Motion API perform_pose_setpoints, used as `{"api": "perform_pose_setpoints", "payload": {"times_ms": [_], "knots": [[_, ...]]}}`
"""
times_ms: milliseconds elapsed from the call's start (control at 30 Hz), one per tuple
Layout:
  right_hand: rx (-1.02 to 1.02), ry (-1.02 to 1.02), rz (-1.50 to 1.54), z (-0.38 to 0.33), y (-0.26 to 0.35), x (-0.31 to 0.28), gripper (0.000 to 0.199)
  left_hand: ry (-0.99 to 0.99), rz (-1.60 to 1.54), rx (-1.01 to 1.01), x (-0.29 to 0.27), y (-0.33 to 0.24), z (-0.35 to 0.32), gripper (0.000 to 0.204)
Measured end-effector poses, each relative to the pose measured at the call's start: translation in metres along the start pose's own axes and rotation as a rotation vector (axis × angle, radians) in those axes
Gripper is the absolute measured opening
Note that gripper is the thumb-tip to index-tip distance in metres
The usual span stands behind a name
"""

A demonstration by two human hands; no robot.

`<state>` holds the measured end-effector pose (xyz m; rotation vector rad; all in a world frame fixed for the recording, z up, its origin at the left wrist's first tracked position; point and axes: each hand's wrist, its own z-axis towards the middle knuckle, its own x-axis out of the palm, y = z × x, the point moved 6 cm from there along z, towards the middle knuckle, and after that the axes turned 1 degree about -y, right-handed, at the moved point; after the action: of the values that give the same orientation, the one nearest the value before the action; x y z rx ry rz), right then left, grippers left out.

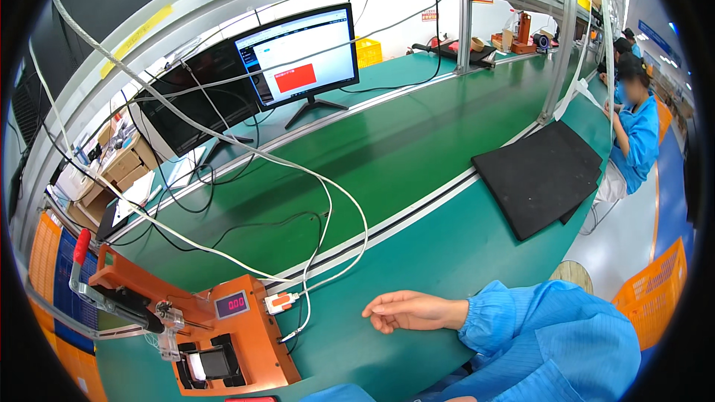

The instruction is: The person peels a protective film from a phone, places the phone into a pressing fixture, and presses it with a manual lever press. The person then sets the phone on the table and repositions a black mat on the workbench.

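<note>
Orange fixture (259,339) on green bench (428,253), right fingers (389,308) loosely curled, empty, left hand (462,400) barely visible, grip unclear

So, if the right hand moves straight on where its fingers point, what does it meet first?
The right hand would probably meet the white cable beside the orange device; depth is unclear.
</note>
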<state>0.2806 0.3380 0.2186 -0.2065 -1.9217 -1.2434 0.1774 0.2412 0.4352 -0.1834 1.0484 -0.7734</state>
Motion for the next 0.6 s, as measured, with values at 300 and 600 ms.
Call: {"api": "perform_pose_setpoints", "payload": {"times_ms": [300, 600], "knots": [[0.001, 0.010, -0.011, 0.000, -0.001, -0.003, 0.030, -0.065, -0.004, 0.009, -0.006, 0.002, -0.009, 0.022], [-0.004, 0.026, 0.004, 0.002, -0.003, -0.005, 0.027, -0.121, -0.011, 0.023, -0.017, 0.005, -0.021, 0.023]]}}
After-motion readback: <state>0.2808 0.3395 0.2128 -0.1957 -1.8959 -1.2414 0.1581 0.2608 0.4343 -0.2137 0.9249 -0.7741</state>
